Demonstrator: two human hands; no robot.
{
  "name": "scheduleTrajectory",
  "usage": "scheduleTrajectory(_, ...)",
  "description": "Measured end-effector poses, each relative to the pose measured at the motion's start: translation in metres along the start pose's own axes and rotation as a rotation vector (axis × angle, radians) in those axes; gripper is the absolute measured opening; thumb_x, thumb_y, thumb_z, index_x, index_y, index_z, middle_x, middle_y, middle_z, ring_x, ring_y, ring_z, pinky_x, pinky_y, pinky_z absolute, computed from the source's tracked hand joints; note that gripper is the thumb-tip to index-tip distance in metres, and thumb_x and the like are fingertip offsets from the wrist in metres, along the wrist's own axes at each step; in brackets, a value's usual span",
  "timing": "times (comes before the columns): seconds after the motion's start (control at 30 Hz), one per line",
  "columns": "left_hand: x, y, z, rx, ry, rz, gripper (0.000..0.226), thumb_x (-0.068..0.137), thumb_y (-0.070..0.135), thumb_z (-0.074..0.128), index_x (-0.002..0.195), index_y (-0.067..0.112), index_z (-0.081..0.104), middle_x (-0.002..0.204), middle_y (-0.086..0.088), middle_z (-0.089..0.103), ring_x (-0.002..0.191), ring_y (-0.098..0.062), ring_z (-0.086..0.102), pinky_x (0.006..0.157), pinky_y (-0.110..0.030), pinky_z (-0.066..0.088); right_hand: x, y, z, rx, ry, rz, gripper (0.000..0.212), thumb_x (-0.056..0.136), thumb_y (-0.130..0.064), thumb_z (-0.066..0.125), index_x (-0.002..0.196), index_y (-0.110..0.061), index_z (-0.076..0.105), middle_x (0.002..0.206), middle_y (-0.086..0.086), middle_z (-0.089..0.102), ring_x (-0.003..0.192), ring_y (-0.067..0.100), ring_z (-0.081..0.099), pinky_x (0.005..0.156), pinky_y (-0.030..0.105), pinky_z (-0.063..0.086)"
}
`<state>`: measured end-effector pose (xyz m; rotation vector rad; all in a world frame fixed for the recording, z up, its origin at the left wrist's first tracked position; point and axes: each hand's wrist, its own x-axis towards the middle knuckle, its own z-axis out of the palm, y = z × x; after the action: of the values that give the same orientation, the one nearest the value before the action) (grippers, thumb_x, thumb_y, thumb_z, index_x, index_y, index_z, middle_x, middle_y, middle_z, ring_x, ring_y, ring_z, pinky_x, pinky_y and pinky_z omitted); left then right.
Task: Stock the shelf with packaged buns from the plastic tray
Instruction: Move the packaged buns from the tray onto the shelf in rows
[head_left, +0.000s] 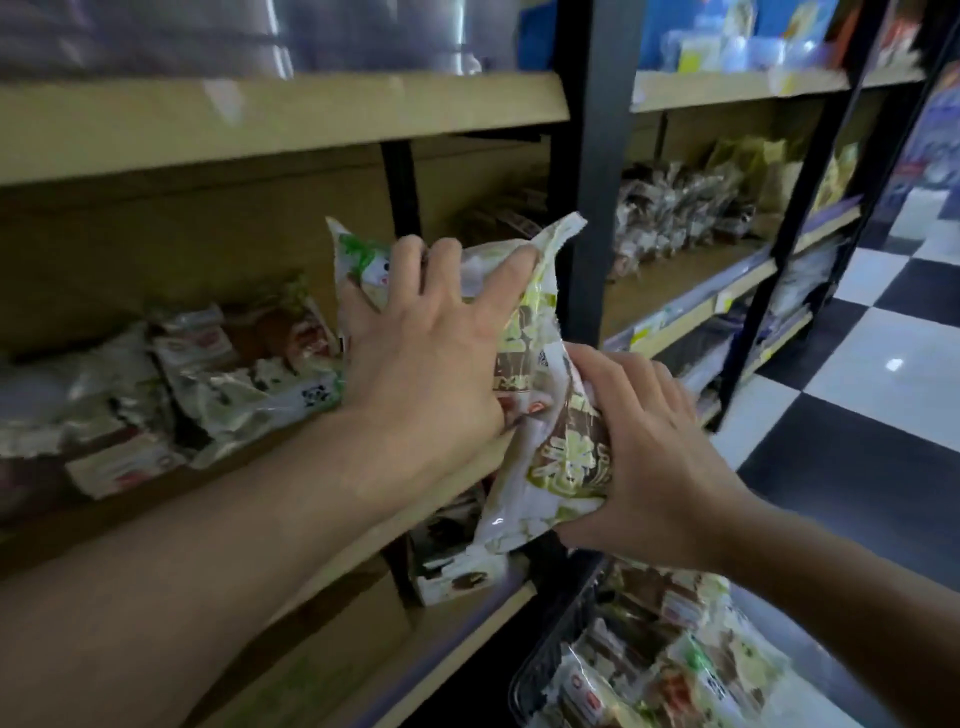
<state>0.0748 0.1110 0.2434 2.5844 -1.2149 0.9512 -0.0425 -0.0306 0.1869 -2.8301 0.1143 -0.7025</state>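
Note:
Both of my hands hold white-and-green bun packets in front of the middle shelf. My left hand spreads over the upper bun packets, fingers gripping their tops. My right hand clasps the lower bun packet from the right side. The held packets are upright and overlap each other at the shelf's front edge. More bun packets lie piled on the same shelf to the left. The dark plastic tray sits at the bottom right, with several packets in it.
A black upright post stands just right of the held packets. The shelf above juts out overhead. A lower shelf holds more packets. Further shelves with dark bagged goods run to the right beside a checkered floor.

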Motion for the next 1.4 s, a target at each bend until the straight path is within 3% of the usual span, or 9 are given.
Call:
scheduleTrajectory(0.23, -0.048, -0.103, -0.026, 0.117, -0.076, -0.316, 0.107, 0.063, 0.049, 0.077, 0.140, 0.039, 0.002, 0.135, -0.009, 0.028, 0.126, -0.033, 0.018, 0.096, -0.061, 0.029, 0.077, -0.079, 0.018, -0.127, -0.123, -0.318, 0.118, 0.042, -0.076, 0.062, 0.143, -0.032, 0.019, 0.120, -0.007, 0.034, 0.110, 0.018, 0.033, 0.095, 0.034, 0.022)
scheduleTrajectory(0.37, -0.075, -0.156, -0.021, 0.115, -0.185, -0.530, 0.110, 0.068, 0.047, 0.076, 0.137, 0.040, -0.011, 0.141, -0.006, 0.015, 0.131, -0.031, 0.005, 0.102, -0.065, 0.020, 0.117, -0.108, 0.039, -0.262, -0.142, -0.446, 0.122, 0.043, -0.093, 0.052, 0.141, -0.025, 0.025, 0.119, -0.001, 0.043, 0.108, 0.024, 0.040, 0.097, 0.044, 0.030)
scheduleTrajectory(0.57, -0.100, -0.202, -0.006, 0.213, -0.236, -0.750, 0.109, 0.068, 0.047, 0.077, 0.136, 0.038, -0.008, 0.139, -0.009, 0.013, 0.130, -0.033, 0.002, 0.102, -0.067, 0.017, 0.173, -0.134, 0.077, -0.265, -0.232, -0.565, 0.118, 0.048, -0.062, 0.068, 0.141, -0.042, -0.002, 0.134, -0.004, 0.021, 0.125, 0.024, 0.019, 0.102, 0.047, 0.012)
scheduleTrajectory(0.73, -0.126, -0.219, 0.021, 0.373, -0.262, -0.685, 0.116, 0.065, 0.047, 0.075, 0.138, 0.038, -0.014, 0.138, -0.014, 0.007, 0.130, -0.035, -0.002, 0.096, -0.066, 0.013, 0.208, -0.150, 0.113, -0.121, -0.130, -0.500, 0.119, 0.052, -0.066, 0.075, 0.140, -0.042, -0.001, 0.133, -0.001, 0.023, 0.127, 0.025, 0.018, 0.104, 0.049, 0.012)
scheduleTrajectory(0.9, -0.132, -0.215, 0.052, 0.177, -0.355, -0.737, 0.138, 0.050, 0.061, 0.081, 0.138, 0.047, -0.025, 0.145, -0.003, -0.025, 0.132, -0.026, -0.034, 0.097, -0.074, -0.007, 0.205, -0.159, 0.165, -0.190, -0.227, -0.555, 0.126, 0.056, -0.055, 0.079, 0.143, -0.033, -0.011, 0.150, -0.003, 0.005, 0.139, 0.020, -0.004, 0.110, 0.056, -0.007)
scheduleTrajectory(1.0, -0.136, -0.221, 0.048, 0.042, -0.389, -0.742, 0.142, 0.041, 0.070, 0.079, 0.134, 0.055, -0.026, 0.144, 0.008, -0.036, 0.124, -0.015, -0.049, 0.092, -0.068, -0.026, 0.208, -0.147, 0.161, -0.144, -0.257, -0.589, 0.134, 0.053, -0.053, 0.077, 0.141, -0.041, -0.023, 0.155, -0.009, -0.008, 0.139, 0.012, -0.019, 0.109, 0.053, -0.017)
scheduleTrajectory(1.17, -0.145, -0.220, 0.035, 0.039, -0.270, -0.693, 0.096, 0.057, 0.091, 0.036, 0.130, 0.067, -0.022, 0.152, 0.018, -0.024, 0.131, -0.006, -0.038, 0.099, -0.064, -0.019, 0.187, -0.124, 0.148, -0.089, -0.248, -0.559, 0.114, 0.058, -0.090, 0.044, 0.137, -0.049, -0.027, 0.153, -0.018, -0.023, 0.132, 0.005, -0.037, 0.106, 0.052, -0.024)
scheduleTrajectory(1.27, -0.153, -0.221, 0.037, 0.096, -0.253, -0.640, 0.076, 0.074, 0.084, 0.024, 0.130, 0.065, -0.024, 0.150, 0.020, -0.029, 0.127, -0.006, -0.045, 0.102, -0.067, -0.015, 0.179, -0.122, 0.149, -0.105, -0.223, -0.533, 0.085, 0.077, -0.083, 0.026, 0.136, -0.053, -0.026, 0.154, -0.015, -0.024, 0.133, 0.009, -0.037, 0.108, 0.058, -0.016)
scheduleTrajectory(1.4, -0.154, -0.227, 0.043, 0.141, -0.263, -0.566, 0.076, 0.082, 0.075, 0.029, 0.136, 0.058, -0.022, 0.153, 0.012, -0.028, 0.132, -0.013, -0.041, 0.102, -0.070, -0.010, 0.178, -0.130, 0.163, -0.166, -0.155, -0.455, 0.083, 0.084, -0.075, 0.024, 0.129, -0.048, -0.040, 0.154, -0.012, -0.025, 0.135, 0.017, -0.036, 0.108, 0.060, -0.016)
